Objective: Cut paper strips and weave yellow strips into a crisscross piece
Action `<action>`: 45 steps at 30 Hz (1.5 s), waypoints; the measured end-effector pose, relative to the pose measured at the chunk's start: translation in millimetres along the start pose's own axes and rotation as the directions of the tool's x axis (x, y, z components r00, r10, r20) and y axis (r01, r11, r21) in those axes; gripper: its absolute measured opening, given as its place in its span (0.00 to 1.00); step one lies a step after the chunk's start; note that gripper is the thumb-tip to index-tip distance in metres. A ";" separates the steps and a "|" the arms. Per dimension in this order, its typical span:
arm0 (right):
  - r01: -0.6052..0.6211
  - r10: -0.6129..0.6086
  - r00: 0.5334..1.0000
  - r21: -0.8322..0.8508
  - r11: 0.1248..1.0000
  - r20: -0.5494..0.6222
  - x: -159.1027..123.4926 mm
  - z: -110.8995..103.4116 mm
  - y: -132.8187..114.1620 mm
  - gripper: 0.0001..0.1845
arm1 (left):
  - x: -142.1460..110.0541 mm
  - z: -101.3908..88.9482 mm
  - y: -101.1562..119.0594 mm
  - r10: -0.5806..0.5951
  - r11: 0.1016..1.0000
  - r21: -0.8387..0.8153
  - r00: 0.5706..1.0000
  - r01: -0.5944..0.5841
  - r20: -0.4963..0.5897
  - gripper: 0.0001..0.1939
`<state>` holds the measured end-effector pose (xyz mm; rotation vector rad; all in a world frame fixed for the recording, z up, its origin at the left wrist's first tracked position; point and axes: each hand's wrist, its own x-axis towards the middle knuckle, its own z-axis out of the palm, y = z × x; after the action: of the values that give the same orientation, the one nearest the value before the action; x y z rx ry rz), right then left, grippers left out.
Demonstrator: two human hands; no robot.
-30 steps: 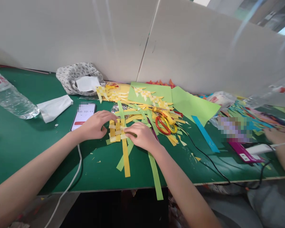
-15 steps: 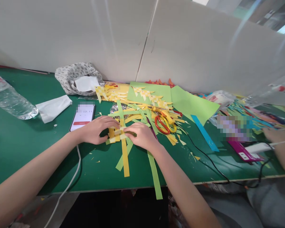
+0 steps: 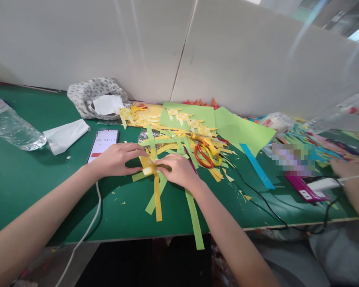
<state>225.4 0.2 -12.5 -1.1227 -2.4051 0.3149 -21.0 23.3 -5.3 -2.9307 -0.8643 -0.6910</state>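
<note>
A small woven piece of yellow and pale paper strips (image 3: pixel 148 164) sits between my hands in the head view, with a long yellow strip (image 3: pixel 158 199) hanging from it towards me. My right hand (image 3: pixel 177 169) pinches its right side, thumb and fingers closed on it. From the left, my left hand (image 3: pixel 116 160) curves round the piece, its fingertips and thumb at the far and near edges; they partly hide it. Green strips (image 3: pixel 156 199) lie beneath. Just right of my right hand are scissors (image 3: pixel 204 156) with red and yellow handles.
A phone (image 3: pixel 103 143) with a timer lies behind my left hand. Woven yellow pieces (image 3: pixel 191 121) and green sheets (image 3: pixel 242 129) are at the back. A water bottle (image 3: pixel 14 123) lies left; another person's hand (image 3: pixel 347 167) is at right, near a pink power strip (image 3: pixel 306 189).
The left part of the woven piece has lifted and tilted between my hands, and it looks blurred. My left hand has shifted slightly up and left; my right hand stays in place.
</note>
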 end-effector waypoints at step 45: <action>-0.210 0.503 0.807 0.645 0.735 -0.311 5.2 -6.9 3.6 0.17 | 18.2 22.8 17.9 -0.738 0.612 -0.586 0.649 0.530 -0.183 0.11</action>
<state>228.3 6.6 -6.3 -1.1920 -1.4762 0.7636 11.3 20.5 -16.3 -2.5339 -1.9797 -1.7278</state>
